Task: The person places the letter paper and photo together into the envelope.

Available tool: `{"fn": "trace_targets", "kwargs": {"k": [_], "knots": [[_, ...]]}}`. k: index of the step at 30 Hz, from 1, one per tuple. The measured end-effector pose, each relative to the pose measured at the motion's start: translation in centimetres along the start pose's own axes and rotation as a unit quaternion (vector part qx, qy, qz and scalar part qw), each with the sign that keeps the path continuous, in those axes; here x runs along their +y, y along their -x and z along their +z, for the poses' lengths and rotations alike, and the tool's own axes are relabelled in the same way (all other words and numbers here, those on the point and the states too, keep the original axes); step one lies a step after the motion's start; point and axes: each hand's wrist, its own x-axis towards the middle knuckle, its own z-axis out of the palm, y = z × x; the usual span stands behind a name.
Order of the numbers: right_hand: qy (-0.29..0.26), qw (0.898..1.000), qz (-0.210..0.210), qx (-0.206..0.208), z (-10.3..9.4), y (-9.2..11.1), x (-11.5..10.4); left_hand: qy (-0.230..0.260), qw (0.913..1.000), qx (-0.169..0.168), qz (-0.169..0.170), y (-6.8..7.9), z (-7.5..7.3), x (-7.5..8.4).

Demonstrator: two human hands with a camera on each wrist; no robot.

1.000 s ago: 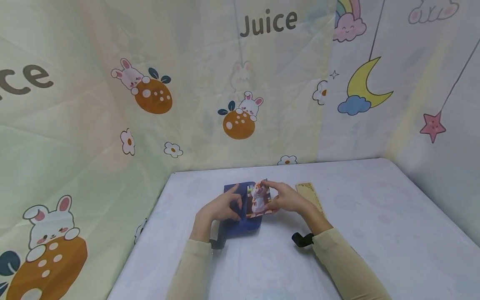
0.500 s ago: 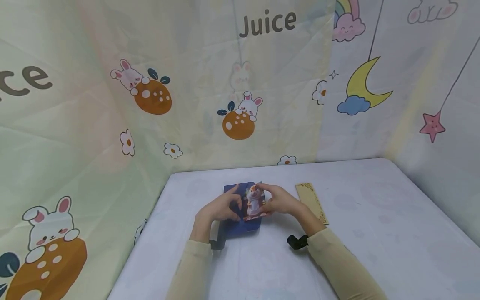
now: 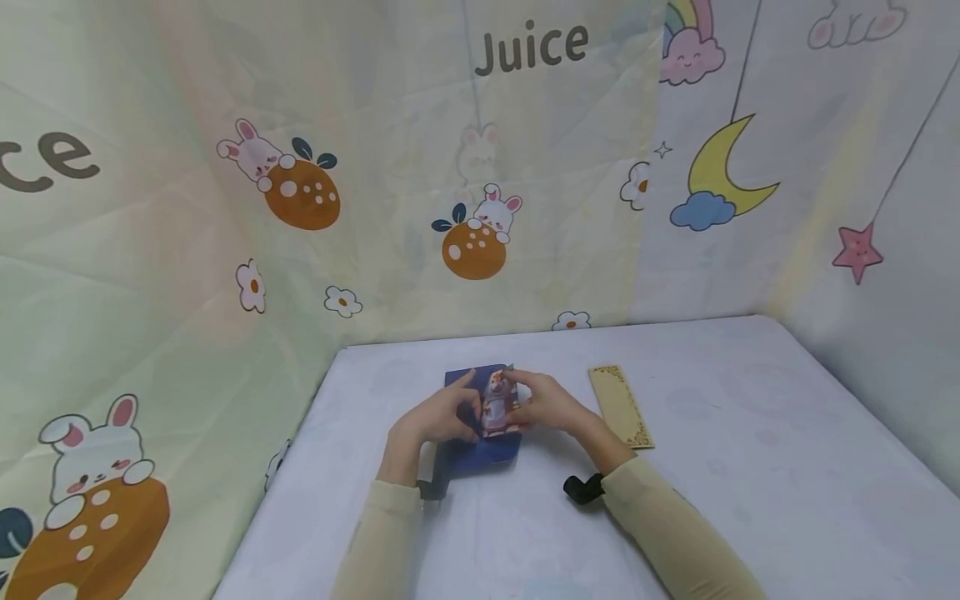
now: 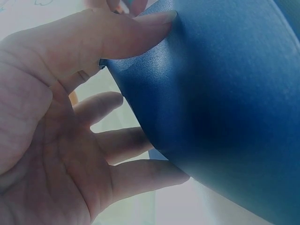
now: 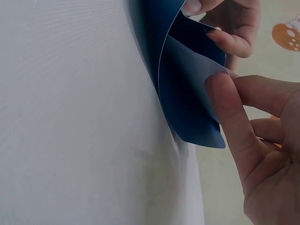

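My left hand (image 3: 433, 419) pinches the edge of a dark blue paper envelope (image 3: 486, 455) near the middle of the table. In the left wrist view the thumb presses on the bowed envelope (image 4: 225, 93), with fingers behind its edge. My right hand (image 3: 550, 404) holds a photo card (image 3: 495, 407) of a plump cartoon animal by its right edge. In the right wrist view, thumb and fingers pinch that card (image 5: 199, 70), whose far part lies between the envelope's parted blue layers (image 5: 180, 112). How deep the card sits is hidden.
A gold bookmark-like strip (image 3: 621, 408) with patterned ends lies on the white-covered table (image 3: 720, 467) to the right of my right hand. Printed fabric (image 3: 390, 233) with rabbits and flowers hangs behind and at the sides. Dark wrist devices (image 3: 583, 489) show at my wrists.
My right hand has moved left with the photo card, which has gone from beside the opening into the envelope's layers. The left hand keeps its grip. The gold strip shows more fully.
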Motion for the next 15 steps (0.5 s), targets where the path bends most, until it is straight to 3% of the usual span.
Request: {"fn": "trace_targets", "kwargs": {"k": [15], "knots": [[0.016, 1.000, 0.002, -0.008, 0.9, -1.5, -0.3, -0.008, 1.0000, 0.005, -0.001, 0.2, 0.1, 0.0]]}}
